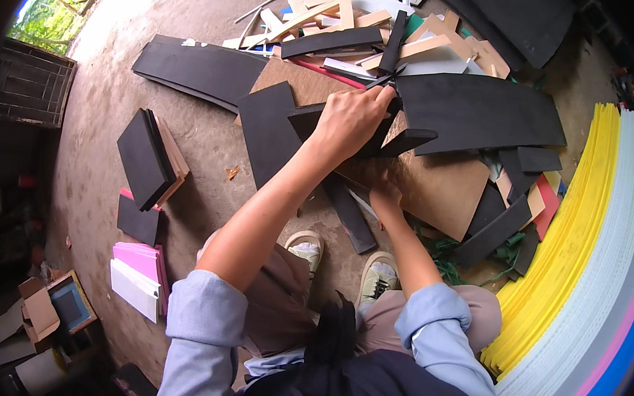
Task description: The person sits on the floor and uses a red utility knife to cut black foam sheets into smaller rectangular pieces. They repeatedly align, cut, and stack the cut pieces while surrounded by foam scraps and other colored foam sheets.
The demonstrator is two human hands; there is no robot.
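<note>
My left hand is closed in a fist over black foam pieces at the middle of a brown board. What its fingers grip is hidden beneath it; a small dark tip shows just past the knuckles. Black foam flaps stick out on both sides of this hand. Lower down, my right hand is at the board's near edge, its fingers dim and partly hidden in shadow. A black foam sheet lies left of the hands, and a broad curved black sheet lies to the right.
Beyond the board is a heap of foam offcuts. Tall stacked foam sheets, yellow and pale blue, line the right. Small black blocks and pink sheets stand on the floor at left. Green scraps lie near the yellow stack.
</note>
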